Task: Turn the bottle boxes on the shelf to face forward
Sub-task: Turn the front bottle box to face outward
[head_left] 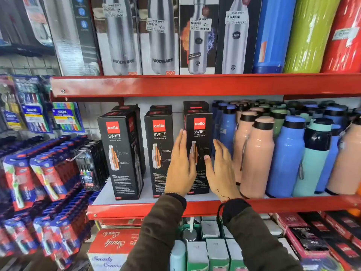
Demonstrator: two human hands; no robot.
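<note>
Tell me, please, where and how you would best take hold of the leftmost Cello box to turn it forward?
Take the leftmost box by its two narrow sides at mid-height, coming straight in from the front, one palm on each side. It is tall, slim and upright, and turned so its right side shows. Gaps on both sides probably leave room for a hand. A low grip might tip it.

Three black boxes on the red shelf [195, 206] read "cello SWIFT" under a red logo: left box [119, 155], middle box [158, 151], right box [199, 137]. Above that shelf, two steel-bottle boxes [121, 36] say "MODWARE". Price stickers up there show 949.00 [201, 24] and 1099.00 [236, 17]. Left of the shelf, toothbrush packs [32, 112] read "Oral-B". Below it, a red carton [114, 241] says "Smarty".
</note>
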